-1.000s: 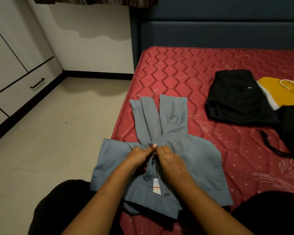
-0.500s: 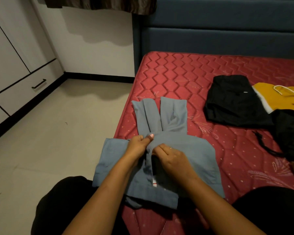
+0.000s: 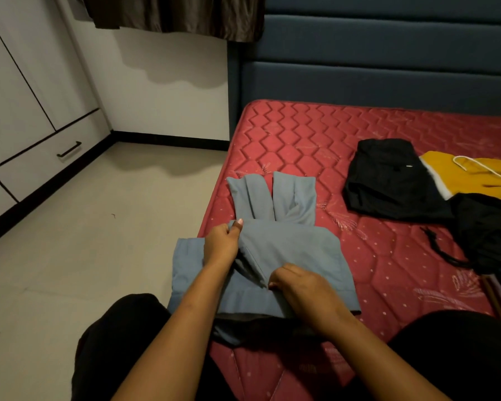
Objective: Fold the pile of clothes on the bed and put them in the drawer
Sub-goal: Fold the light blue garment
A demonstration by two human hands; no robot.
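Note:
A grey-blue garment (image 3: pixel 295 250) lies on the near left corner of the red mattress (image 3: pixel 301 146), its two legs pointing away from me. My left hand (image 3: pixel 222 244) pinches the upper left edge of its folded part. My right hand (image 3: pixel 298 280) grips the cloth lower down, at a seam near the waistband. A folded black garment (image 3: pixel 388 180) lies to the right, with a yellow garment (image 3: pixel 472 178) and a crumpled black one (image 3: pixel 489 230) beyond it. A white drawer (image 3: pixel 49 157) with a black handle is shut in the cabinet at the left.
A dark blue headboard (image 3: pixel 388 70) stands behind the mattress. Beige floor (image 3: pixel 84 241) lies between the bed and the white cabinet. A brown curtain (image 3: pixel 171 15) hangs at the top. My dark-clad knees (image 3: pixel 122 337) are at the bottom.
My hands have parted: the left moved up and left along the cloth edge, the right slid down toward me. The white label is now covered.

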